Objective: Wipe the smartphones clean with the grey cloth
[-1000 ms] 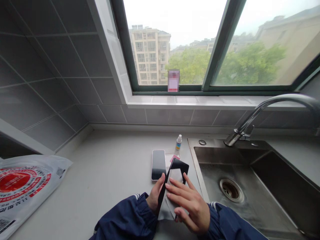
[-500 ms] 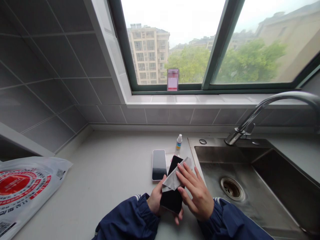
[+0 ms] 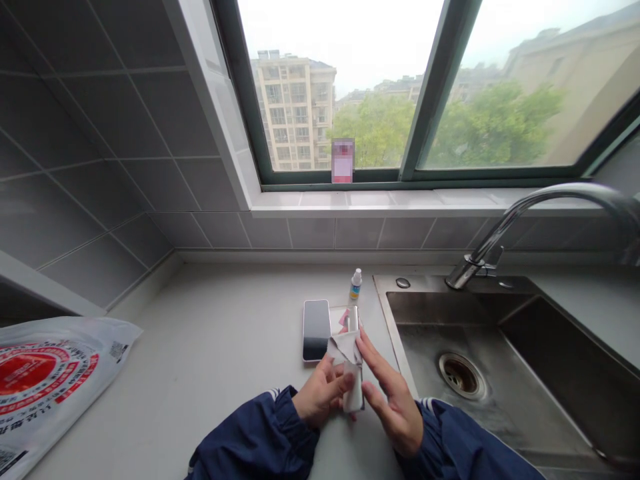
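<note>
My left hand (image 3: 320, 395) grips a phone (image 3: 354, 393) turned on edge, so its pale side faces me. A grey cleaning cloth (image 3: 345, 348) is draped over the phone's upper part. My right hand (image 3: 389, 393) has its fingers stretched out and presses the cloth against the phone from the right. A second phone (image 3: 317, 329) with a dark screen lies flat on the counter just beyond my hands. A small spray bottle (image 3: 355, 285) with a white cap stands behind it.
A steel sink (image 3: 500, 360) with a drain and a curved tap (image 3: 505, 227) lies to the right. A white plastic bag (image 3: 45, 380) with red print rests at the counter's left. Grey tiled walls and a window sill (image 3: 400, 200) rise behind the counter (image 3: 220, 353).
The held phone has turned from showing its black face to standing on edge with the pale side showing. The cloth has shifted up over its top, and my right hand now presses from the side.
</note>
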Available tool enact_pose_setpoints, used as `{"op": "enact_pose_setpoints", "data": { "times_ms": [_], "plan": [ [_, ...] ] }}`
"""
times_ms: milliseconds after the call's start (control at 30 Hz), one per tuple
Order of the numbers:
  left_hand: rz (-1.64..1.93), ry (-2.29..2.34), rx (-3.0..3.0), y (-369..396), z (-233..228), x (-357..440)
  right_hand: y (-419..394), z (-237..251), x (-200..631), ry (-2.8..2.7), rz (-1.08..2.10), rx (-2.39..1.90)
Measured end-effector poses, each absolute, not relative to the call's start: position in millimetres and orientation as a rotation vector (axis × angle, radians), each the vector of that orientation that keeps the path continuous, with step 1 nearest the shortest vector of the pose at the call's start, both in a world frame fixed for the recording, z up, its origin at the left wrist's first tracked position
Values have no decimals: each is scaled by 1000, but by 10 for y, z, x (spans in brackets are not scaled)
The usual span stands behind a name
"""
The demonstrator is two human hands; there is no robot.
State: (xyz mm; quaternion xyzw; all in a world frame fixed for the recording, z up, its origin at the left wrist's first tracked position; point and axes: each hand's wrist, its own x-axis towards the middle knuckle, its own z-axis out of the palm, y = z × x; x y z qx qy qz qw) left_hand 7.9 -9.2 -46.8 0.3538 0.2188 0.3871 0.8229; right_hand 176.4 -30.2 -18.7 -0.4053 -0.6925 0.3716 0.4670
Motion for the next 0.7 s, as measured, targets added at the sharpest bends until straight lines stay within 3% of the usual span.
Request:
{"op": "enact_pose_setpoints", "data": {
  "times_ms": [300,700],
  "plan": [
    [1007,732,1297,-174,-290,36,-157,-309,1708,-863,1497,-952],
    [884,659,937,-122,-231,79,-84,-272,1804,-967,1298,-1057]
  ]
}}
